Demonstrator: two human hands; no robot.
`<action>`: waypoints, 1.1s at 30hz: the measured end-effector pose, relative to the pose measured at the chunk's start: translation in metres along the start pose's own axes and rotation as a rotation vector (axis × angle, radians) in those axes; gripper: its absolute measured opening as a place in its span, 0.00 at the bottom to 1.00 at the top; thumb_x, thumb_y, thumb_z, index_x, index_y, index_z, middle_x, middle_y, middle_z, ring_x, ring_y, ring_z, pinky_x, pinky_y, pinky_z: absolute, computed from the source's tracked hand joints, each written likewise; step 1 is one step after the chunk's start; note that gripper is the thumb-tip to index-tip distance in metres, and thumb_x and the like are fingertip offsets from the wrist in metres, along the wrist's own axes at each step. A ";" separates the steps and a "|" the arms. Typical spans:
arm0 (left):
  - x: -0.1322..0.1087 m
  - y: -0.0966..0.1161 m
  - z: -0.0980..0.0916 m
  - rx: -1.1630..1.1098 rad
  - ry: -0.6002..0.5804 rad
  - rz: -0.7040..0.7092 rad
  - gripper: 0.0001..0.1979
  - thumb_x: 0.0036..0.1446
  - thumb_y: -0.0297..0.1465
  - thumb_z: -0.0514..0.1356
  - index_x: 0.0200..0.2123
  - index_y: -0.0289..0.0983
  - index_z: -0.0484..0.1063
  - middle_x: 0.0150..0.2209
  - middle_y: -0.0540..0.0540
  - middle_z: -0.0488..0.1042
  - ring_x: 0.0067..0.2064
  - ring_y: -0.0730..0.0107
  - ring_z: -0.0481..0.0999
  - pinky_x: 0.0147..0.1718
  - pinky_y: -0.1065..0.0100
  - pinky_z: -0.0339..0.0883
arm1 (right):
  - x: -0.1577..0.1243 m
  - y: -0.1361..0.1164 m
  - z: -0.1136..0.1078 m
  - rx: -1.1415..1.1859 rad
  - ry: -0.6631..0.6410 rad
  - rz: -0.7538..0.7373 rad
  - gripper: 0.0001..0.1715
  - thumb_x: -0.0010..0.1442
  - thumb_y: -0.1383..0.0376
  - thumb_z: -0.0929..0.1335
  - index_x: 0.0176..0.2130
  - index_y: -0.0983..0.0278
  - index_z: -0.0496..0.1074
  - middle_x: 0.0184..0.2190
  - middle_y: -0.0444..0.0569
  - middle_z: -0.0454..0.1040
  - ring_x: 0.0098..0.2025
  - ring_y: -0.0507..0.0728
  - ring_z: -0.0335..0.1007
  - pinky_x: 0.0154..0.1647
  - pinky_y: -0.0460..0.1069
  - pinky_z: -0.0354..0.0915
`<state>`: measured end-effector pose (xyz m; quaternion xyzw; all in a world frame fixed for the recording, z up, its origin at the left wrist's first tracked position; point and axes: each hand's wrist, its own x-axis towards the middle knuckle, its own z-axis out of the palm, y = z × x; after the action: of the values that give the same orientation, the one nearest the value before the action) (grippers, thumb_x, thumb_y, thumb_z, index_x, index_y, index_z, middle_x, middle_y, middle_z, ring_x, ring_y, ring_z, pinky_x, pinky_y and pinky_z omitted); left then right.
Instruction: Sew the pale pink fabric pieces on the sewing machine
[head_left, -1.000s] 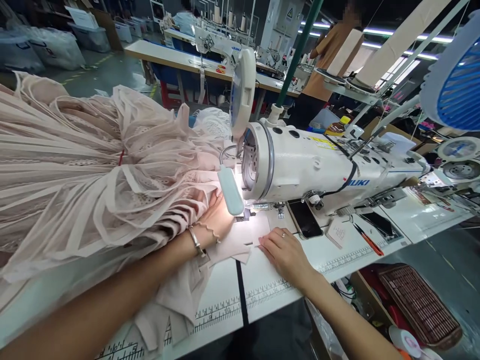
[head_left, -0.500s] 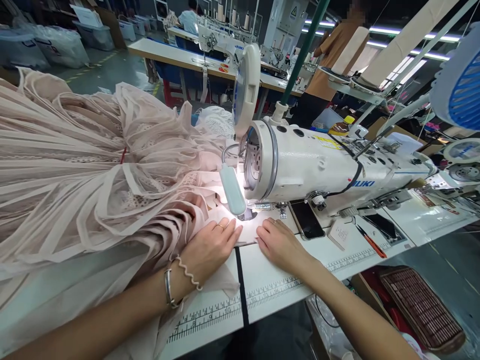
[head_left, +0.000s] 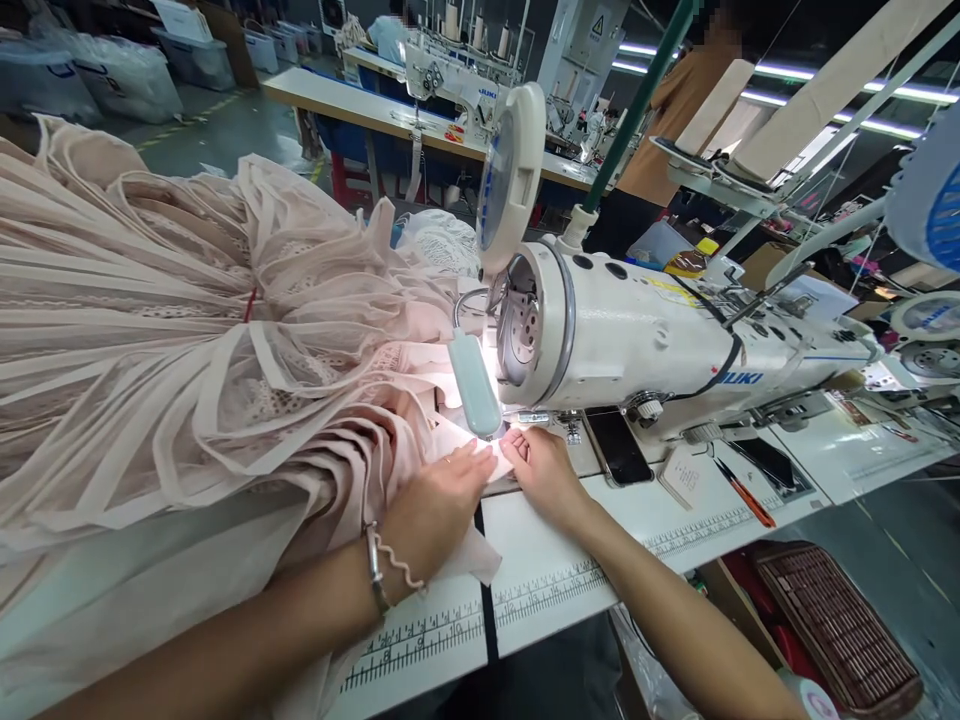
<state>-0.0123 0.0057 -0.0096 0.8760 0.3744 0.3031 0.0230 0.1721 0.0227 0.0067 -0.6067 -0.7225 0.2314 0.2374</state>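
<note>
Pale pink fabric (head_left: 501, 462) lies under the lit needle area of a white sewing machine (head_left: 637, 330). My left hand (head_left: 450, 490), with a ring and bracelets, is closed on the fabric, its fingers close together over the near edge. Just to its right, my right hand (head_left: 546, 468) pinches the same piece between curled fingers and thumb. The fingertips of both hands nearly meet. A pale green lamp (head_left: 475, 385) hides the needle. To the left spreads a large tied bundle of pale pink garments (head_left: 247, 400) with lace.
Right of my hands lie a phone (head_left: 616, 447), a white card (head_left: 679, 475) and orange-handled tweezers (head_left: 750, 495). A small fan (head_left: 514, 175) stands above the machine head. Printed rulers (head_left: 420, 650) run along the table's front edge. A person (head_left: 686, 120) stands behind.
My right hand has moved left and now pinches the fabric. My left hand has shifted slightly right, closing the gap between them. The fabric edge between them is lifted and turned. The view has shifted slightly.
</note>
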 end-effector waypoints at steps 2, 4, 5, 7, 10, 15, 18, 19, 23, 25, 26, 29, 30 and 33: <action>-0.003 0.004 0.003 0.128 -0.074 0.098 0.18 0.60 0.17 0.51 0.51 0.31 0.71 0.51 0.40 0.77 0.57 0.60 0.72 0.54 0.60 0.71 | 0.000 0.001 0.001 -0.007 0.010 0.000 0.10 0.62 0.64 0.61 0.28 0.60 0.66 0.23 0.42 0.70 0.26 0.53 0.65 0.31 0.47 0.60; -0.005 0.007 0.006 0.247 -0.124 0.145 0.18 0.59 0.17 0.53 0.52 0.27 0.70 0.53 0.36 0.75 0.59 0.54 0.71 0.55 0.58 0.69 | 0.000 0.001 0.002 -0.024 0.028 -0.006 0.10 0.61 0.64 0.61 0.28 0.60 0.66 0.24 0.42 0.70 0.26 0.53 0.65 0.31 0.47 0.60; -0.005 0.008 0.007 0.288 -0.134 0.155 0.17 0.60 0.18 0.53 0.52 0.26 0.70 0.53 0.35 0.75 0.58 0.53 0.71 0.55 0.58 0.69 | 0.001 0.001 0.003 -0.034 0.034 -0.008 0.10 0.61 0.64 0.61 0.28 0.60 0.66 0.24 0.42 0.70 0.26 0.53 0.65 0.30 0.47 0.59; -0.005 0.010 0.007 0.348 -0.141 0.164 0.17 0.61 0.19 0.52 0.53 0.25 0.70 0.54 0.35 0.74 0.58 0.52 0.71 0.55 0.58 0.69 | 0.001 0.001 0.004 -0.051 0.040 -0.011 0.10 0.61 0.64 0.61 0.28 0.60 0.66 0.23 0.42 0.70 0.26 0.53 0.64 0.30 0.47 0.59; -0.004 0.010 0.005 0.397 -0.135 0.183 0.18 0.61 0.19 0.51 0.53 0.24 0.70 0.54 0.35 0.74 0.57 0.52 0.72 0.54 0.58 0.69 | 0.001 0.002 0.004 -0.064 0.038 -0.012 0.10 0.61 0.64 0.62 0.28 0.61 0.67 0.23 0.42 0.70 0.26 0.53 0.64 0.30 0.47 0.60; -0.001 0.008 0.007 0.370 -0.084 0.203 0.18 0.60 0.17 0.48 0.52 0.24 0.69 0.51 0.36 0.76 0.55 0.55 0.74 0.54 0.58 0.68 | -0.005 0.006 -0.002 -0.037 0.075 -0.156 0.11 0.65 0.63 0.63 0.33 0.60 0.73 0.29 0.45 0.74 0.33 0.54 0.69 0.36 0.48 0.65; 0.000 0.005 0.008 0.309 -0.055 0.181 0.18 0.61 0.17 0.46 0.50 0.27 0.68 0.49 0.37 0.76 0.54 0.59 0.74 0.56 0.58 0.66 | -0.012 0.008 -0.004 -0.109 0.094 -0.391 0.13 0.67 0.64 0.61 0.40 0.61 0.75 0.38 0.50 0.75 0.41 0.56 0.71 0.43 0.49 0.67; 0.001 0.005 0.007 0.298 -0.048 0.150 0.17 0.61 0.17 0.46 0.50 0.27 0.68 0.49 0.37 0.76 0.53 0.59 0.74 0.55 0.57 0.67 | -0.014 0.007 -0.004 -0.172 0.092 -0.447 0.13 0.67 0.65 0.61 0.43 0.62 0.75 0.40 0.52 0.75 0.43 0.57 0.70 0.44 0.51 0.67; 0.004 0.006 -0.001 0.340 -0.011 0.062 0.14 0.61 0.17 0.47 0.40 0.29 0.70 0.39 0.37 0.76 0.44 0.59 0.77 0.43 0.59 0.72 | -0.018 0.001 0.002 -0.526 0.112 -0.580 0.16 0.66 0.71 0.60 0.50 0.68 0.72 0.41 0.56 0.76 0.46 0.60 0.70 0.49 0.55 0.67; 0.005 0.008 -0.003 0.342 -0.018 0.108 0.13 0.61 0.17 0.48 0.35 0.30 0.71 0.32 0.42 0.75 0.35 0.62 0.76 0.37 0.62 0.72 | -0.017 0.000 0.004 -0.644 0.133 -0.655 0.20 0.65 0.75 0.58 0.51 0.71 0.71 0.43 0.58 0.76 0.48 0.61 0.69 0.53 0.56 0.66; 0.006 0.009 -0.003 0.328 -0.024 0.134 0.13 0.61 0.16 0.48 0.35 0.31 0.71 0.31 0.43 0.75 0.33 0.64 0.75 0.35 0.63 0.72 | -0.015 0.001 0.004 -0.670 0.128 -0.680 0.21 0.65 0.76 0.57 0.52 0.72 0.71 0.45 0.59 0.76 0.50 0.61 0.69 0.55 0.56 0.65; 0.006 0.011 0.001 0.278 -0.004 0.180 0.13 0.61 0.16 0.49 0.40 0.28 0.72 0.36 0.40 0.77 0.39 0.62 0.76 0.42 0.61 0.71 | -0.008 0.010 -0.002 -0.650 0.020 -0.639 0.22 0.64 0.77 0.57 0.53 0.71 0.69 0.49 0.57 0.75 0.53 0.60 0.69 0.55 0.55 0.66; 0.006 0.011 0.002 0.277 0.010 0.190 0.14 0.61 0.16 0.48 0.43 0.26 0.71 0.39 0.39 0.78 0.43 0.60 0.77 0.47 0.59 0.70 | -0.005 0.014 -0.004 -0.627 -0.033 -0.598 0.23 0.64 0.77 0.56 0.54 0.69 0.69 0.50 0.55 0.75 0.52 0.59 0.69 0.54 0.55 0.68; 0.004 0.010 0.008 0.316 0.024 0.211 0.17 0.61 0.16 0.47 0.50 0.25 0.68 0.48 0.36 0.77 0.52 0.58 0.74 0.55 0.56 0.65 | 0.001 0.026 -0.009 -0.555 -0.133 -0.484 0.27 0.62 0.77 0.56 0.56 0.63 0.68 0.53 0.51 0.74 0.51 0.59 0.71 0.52 0.56 0.70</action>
<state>0.0004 0.0028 -0.0117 0.8996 0.3235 0.2515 -0.1511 0.1977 0.0280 -0.0027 -0.4434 -0.8940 0.0028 0.0643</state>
